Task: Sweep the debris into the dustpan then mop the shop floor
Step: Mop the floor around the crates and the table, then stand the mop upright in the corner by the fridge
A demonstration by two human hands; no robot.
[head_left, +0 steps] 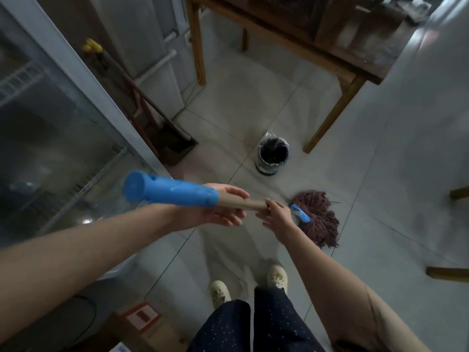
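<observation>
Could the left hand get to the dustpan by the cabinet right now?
Probably not as things stand. The left hand holds the mop handle along with the right hand, and the dustpan sits on the floor well ahead. The tiles between look free, so stepping forward and bending might do it.

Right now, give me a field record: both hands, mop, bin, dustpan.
left hand: holds wooden mop handle below its blue plastic cap
right hand: grips the handle lower down
maroon string mop head: on grey tiled floor, ahead of the feet
small round lined bin: on floor beyond the mop head, near wooden table leg
dark dustpan: stands on floor beside glass cabinet, untouched
</observation>
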